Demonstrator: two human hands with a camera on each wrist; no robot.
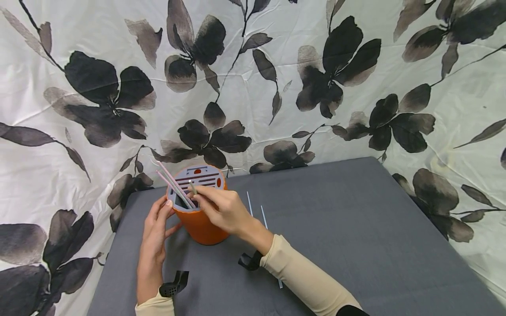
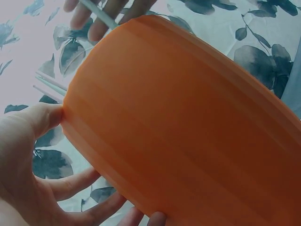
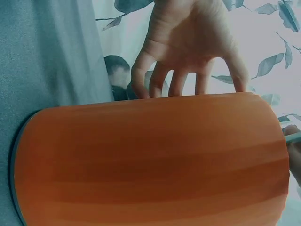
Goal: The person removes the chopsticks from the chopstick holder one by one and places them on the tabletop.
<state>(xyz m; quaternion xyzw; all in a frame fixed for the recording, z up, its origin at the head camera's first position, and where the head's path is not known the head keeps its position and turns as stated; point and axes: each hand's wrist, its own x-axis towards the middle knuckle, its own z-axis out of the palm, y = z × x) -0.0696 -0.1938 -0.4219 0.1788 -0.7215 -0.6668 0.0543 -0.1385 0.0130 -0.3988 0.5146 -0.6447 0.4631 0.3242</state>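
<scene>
An orange tub [image 1: 205, 226] with a grey slotted top [image 1: 197, 174] stands upright on the left part of the table. Several pale pink and white straws [image 1: 172, 183] lean out of an opening in its top. My left hand [image 1: 155, 230] steadies the tub's left side; its thumb is at the rim, and in the right wrist view its fingers [image 3: 176, 84] are spread, their tips against the wall. Over the top, my right hand [image 1: 223, 208] pinches a pale straw [image 1: 192, 187] between thumb and fingers. The straw's lower end is hidden by the hand.
Two thin pale blue straws [image 1: 249, 202] lie on the grey table [image 1: 336, 219] right of the tub, partly covered by the right forearm. Behind the table hangs a white cloth [image 1: 269, 101] with dark flowers. Black straps [image 1: 175, 285] sit at both wrists.
</scene>
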